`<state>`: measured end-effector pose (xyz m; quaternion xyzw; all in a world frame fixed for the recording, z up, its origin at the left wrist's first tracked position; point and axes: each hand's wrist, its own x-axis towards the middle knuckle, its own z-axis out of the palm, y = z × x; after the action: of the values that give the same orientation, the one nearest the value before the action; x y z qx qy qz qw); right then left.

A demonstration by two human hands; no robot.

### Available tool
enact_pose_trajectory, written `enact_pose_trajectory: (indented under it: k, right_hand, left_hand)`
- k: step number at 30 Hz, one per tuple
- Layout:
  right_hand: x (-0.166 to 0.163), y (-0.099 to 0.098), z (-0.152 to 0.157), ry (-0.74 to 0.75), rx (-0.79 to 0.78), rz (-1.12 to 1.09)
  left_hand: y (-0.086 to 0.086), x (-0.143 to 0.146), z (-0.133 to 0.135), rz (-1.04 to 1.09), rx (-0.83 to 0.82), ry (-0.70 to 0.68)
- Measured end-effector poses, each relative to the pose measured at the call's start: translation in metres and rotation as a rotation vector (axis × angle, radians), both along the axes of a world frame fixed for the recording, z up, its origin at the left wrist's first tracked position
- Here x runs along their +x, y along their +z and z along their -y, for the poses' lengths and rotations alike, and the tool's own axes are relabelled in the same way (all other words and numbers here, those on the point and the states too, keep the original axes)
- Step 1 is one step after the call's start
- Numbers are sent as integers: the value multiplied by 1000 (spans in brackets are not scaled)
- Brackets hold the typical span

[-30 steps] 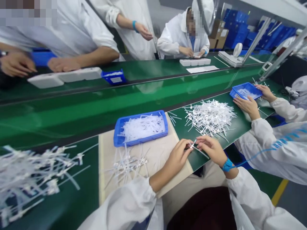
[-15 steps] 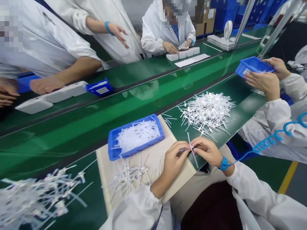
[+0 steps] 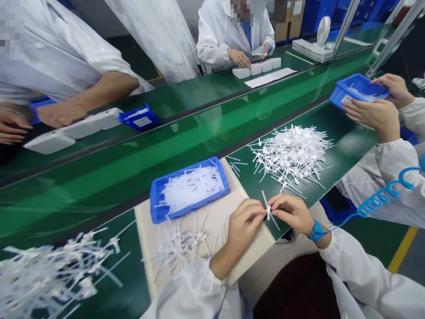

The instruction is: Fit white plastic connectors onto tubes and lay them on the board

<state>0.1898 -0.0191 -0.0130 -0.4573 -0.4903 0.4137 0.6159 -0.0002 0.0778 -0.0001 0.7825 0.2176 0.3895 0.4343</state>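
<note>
Between my two hands is a small white piece with thin translucent strips (image 3: 268,212) sticking out above and below. My left hand (image 3: 245,221) pinches it from the left, fingertips closed. From the other side, the closed thumb and fingers of my right hand (image 3: 294,213) grip it too; a blue wrist strap with a coiled cord is on that wrist. Left of my hands, a blue bin (image 3: 156,212) holds a heap of loose translucent strips. A small group of stripped pieces (image 3: 181,241) lies on the beige board (image 3: 229,197) in front of it.
A large pile of similar pieces (image 3: 294,153) lies on the green table to the right, another pile (image 3: 49,279) at the lower left. A co-worker's hands hold a blue bin (image 3: 343,91) at right. Across the green conveyor (image 3: 186,144), co-workers handle white boxes (image 3: 53,142).
The strip piece in my fingers has turned so that its white centre now shows. My hands stay together at the board's edge. A standing co-worker's hand across the line has left the view.
</note>
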Motion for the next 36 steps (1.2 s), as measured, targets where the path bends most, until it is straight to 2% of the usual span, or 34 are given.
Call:
enact_pose_trajectory:
  k: [5,16,22,27,36]
  right_hand:
    - [-3,-4,1,-19,-46,-46]
    - [-7,-20,1,-107,-204,29]
    - [-9,-26,4,-227,-73,174]
    - [-8,-26,6,-261,-16,326]
    - [-15,-22,5,-158,-41,267]
  left_hand:
    - [0,3,1,6,-44,26]
    - [-6,2,4,14,-57,4]
    - [-6,0,4,37,-115,81]
    - [-11,-1,3,40,-132,76]
    - [-22,-3,1,10,-123,55]
